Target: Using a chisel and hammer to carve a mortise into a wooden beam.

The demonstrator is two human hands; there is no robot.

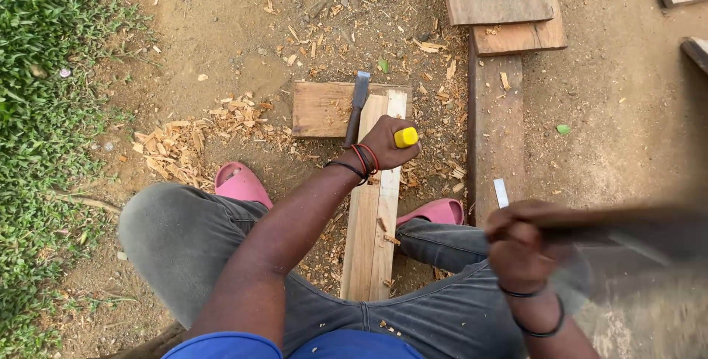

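My left hand (385, 144) is closed around a chisel with a yellow handle (405, 137); its metal blade (357, 105) points away from me onto a long pale plank (372, 226). The plank runs between my knees and rests on a darker wooden block (318, 108). My right hand (520, 245) is raised at the right and grips a blurred wooden mallet or stick (627, 230), held well apart from the chisel.
Wood chips (184, 145) are scattered over the dirt left of the block. Several boards (501, 5) lie at the upper right, another one (498, 130) beside the plank. Grass (37, 108) borders the left. My feet wear pink slippers (240, 182).
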